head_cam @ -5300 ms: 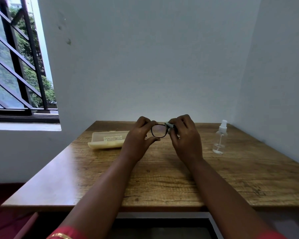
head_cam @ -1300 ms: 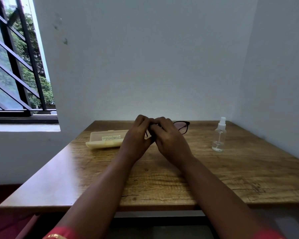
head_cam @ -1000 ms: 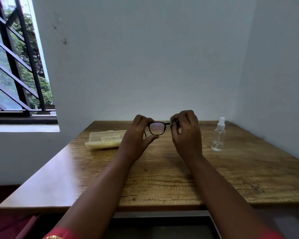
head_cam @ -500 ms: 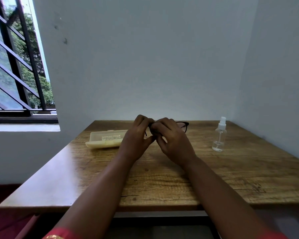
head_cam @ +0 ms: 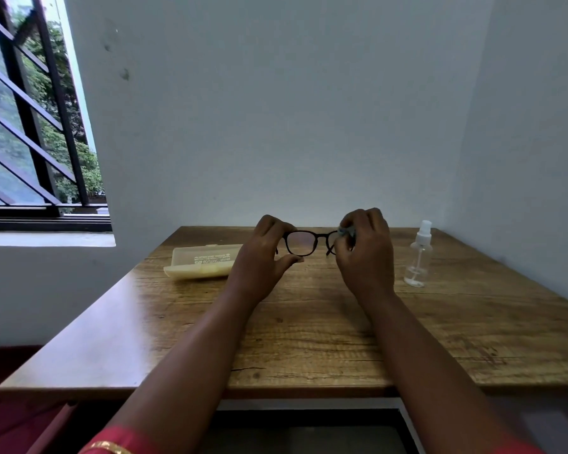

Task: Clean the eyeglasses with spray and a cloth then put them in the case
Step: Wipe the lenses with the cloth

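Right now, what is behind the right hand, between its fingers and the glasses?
The right hand pinches a small pale cloth against one lens of the eyeglasses. Only an edge of the cloth shows; that lens and the rest of the cloth are covered by the fingers.

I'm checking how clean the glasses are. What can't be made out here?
Head view only:
- Right lens of the eyeglasses: covered by the right hand and cloth.
- Cloth: mostly hidden inside that hand.
- Lens smudges: too small.
- Case lettering: too small.
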